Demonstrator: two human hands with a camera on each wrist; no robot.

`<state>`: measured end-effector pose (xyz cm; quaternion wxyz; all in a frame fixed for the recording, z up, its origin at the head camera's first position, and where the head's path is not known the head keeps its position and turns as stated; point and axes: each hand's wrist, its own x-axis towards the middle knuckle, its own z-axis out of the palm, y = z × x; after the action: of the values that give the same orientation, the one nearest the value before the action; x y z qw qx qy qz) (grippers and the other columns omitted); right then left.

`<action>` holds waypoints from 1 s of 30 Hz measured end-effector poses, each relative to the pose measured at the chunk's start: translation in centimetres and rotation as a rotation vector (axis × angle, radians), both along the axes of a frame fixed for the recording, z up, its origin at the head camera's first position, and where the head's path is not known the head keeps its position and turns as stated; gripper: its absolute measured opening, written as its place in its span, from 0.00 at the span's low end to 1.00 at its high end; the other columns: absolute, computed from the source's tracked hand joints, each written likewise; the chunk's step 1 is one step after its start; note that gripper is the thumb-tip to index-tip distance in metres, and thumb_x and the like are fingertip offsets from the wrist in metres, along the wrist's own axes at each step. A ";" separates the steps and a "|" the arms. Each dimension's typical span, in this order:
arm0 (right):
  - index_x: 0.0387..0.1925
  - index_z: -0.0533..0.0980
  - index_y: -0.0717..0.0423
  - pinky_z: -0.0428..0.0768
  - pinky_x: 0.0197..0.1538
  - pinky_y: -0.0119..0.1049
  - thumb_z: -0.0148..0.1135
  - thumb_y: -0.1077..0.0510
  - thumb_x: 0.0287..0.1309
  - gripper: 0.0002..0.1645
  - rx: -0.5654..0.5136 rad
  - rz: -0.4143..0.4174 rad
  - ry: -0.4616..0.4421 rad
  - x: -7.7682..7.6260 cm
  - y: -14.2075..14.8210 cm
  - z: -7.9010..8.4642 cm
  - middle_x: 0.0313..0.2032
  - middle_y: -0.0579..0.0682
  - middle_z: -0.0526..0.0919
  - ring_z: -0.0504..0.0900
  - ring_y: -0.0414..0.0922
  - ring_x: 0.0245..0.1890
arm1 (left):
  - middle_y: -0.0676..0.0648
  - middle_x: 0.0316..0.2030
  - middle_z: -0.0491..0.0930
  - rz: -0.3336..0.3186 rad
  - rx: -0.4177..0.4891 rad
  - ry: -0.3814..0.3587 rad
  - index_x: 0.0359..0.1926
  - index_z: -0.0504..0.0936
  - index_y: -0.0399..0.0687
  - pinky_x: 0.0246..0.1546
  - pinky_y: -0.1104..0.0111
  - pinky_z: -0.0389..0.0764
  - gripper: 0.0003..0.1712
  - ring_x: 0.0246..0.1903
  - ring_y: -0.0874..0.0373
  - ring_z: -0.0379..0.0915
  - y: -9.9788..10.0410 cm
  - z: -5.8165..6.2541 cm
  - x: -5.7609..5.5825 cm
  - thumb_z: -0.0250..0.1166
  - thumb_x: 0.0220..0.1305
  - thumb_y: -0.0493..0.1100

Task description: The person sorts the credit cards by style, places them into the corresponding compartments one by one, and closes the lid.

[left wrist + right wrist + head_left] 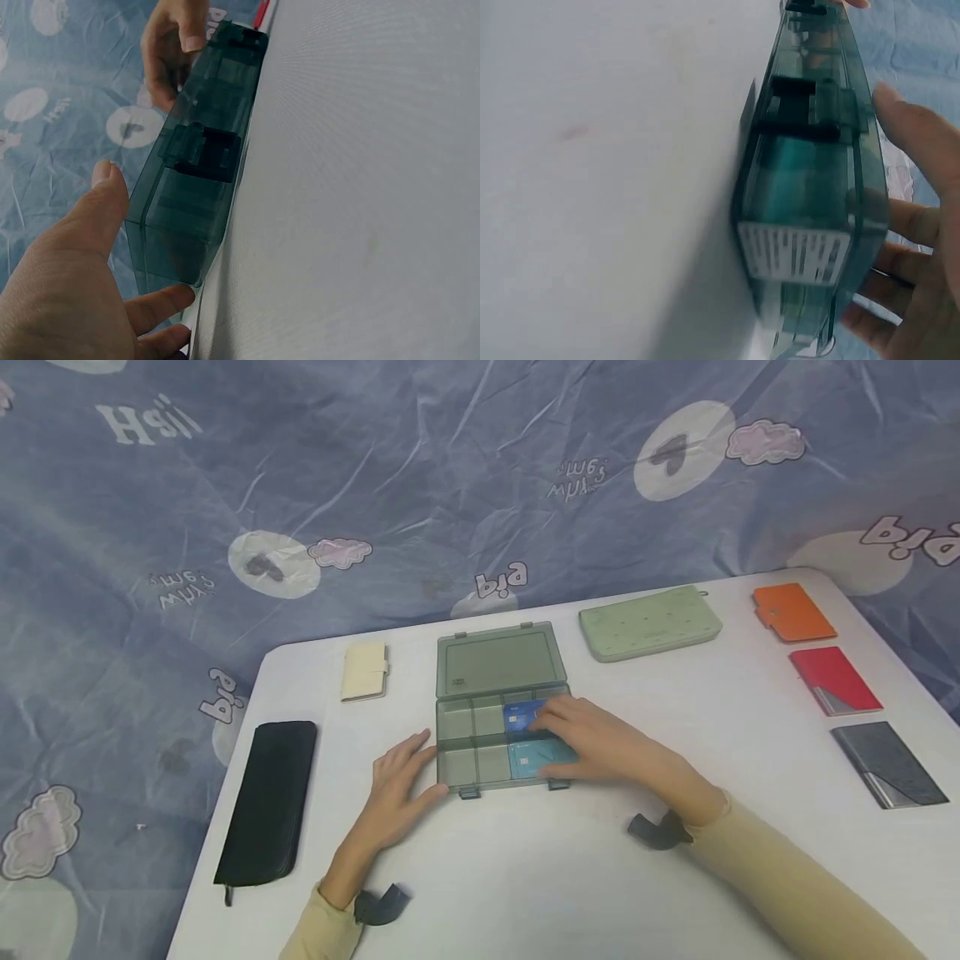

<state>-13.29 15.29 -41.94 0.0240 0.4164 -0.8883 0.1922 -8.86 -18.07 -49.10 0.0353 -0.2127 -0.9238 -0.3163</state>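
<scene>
A translucent green divided case (457, 767) lies on the table with its lid (498, 660) folded back. In its right-hand compartments are a dark blue card (517, 717) at the back and a light blue card (531, 760) in front. My right hand (592, 739) reaches over the case's right end, fingers on the dark blue card and thumb over the light blue one. In the right wrist view, the thumb stands apart from the fingers (911, 225) above the rim. My left hand (397, 785) rests loosely spread at the left front corner, its fingertips beside the case wall (172, 255).
Behind the case are a cream card holder (364, 672) and a green zip wallet (648, 622). A black zip wallet (268, 802) lies at the left. Orange (795, 612), red (836, 679) and black-grey (889, 764) card holders line the right side. A patterned blue cloth (420, 485) hangs behind.
</scene>
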 end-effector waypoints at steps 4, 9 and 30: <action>0.49 0.75 0.53 0.68 0.56 0.42 0.68 0.42 0.48 0.29 -0.076 0.006 0.002 -0.1 1.1 0.0 0.51 0.47 0.73 0.69 0.45 0.53 | 0.47 0.68 0.58 0.002 0.007 -0.005 0.63 0.68 0.51 0.59 0.53 0.49 0.34 0.67 0.51 0.50 0.0 0.1 0.0 0.60 0.59 0.59; 0.54 0.71 0.52 0.67 0.59 0.43 0.68 0.44 0.50 0.32 -0.132 -0.050 -0.085 -1.4 2.5 -0.2 0.54 0.45 0.71 0.67 0.45 0.57 | 0.48 0.67 0.60 0.044 0.123 -0.118 0.68 0.60 0.49 0.62 0.49 0.45 0.38 0.68 0.50 0.50 -0.3 0.9 -0.2 0.61 0.61 0.56; 0.72 0.49 0.48 0.50 0.68 0.54 0.63 0.37 0.51 0.53 -0.197 -0.241 -0.552 -4.8 5.6 -3.4 0.70 0.53 0.53 0.50 0.54 0.70 | 0.49 0.69 0.56 -0.051 0.429 -0.472 0.72 0.48 0.59 0.64 0.52 0.56 0.44 0.66 0.50 0.54 0.6 1.6 -6.7 0.62 0.61 0.47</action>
<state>-18.13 20.85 -45.34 -0.1553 0.2362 -0.8813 0.3786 -15.54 -17.47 -47.46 -0.1437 -0.1441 -0.8133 -0.5451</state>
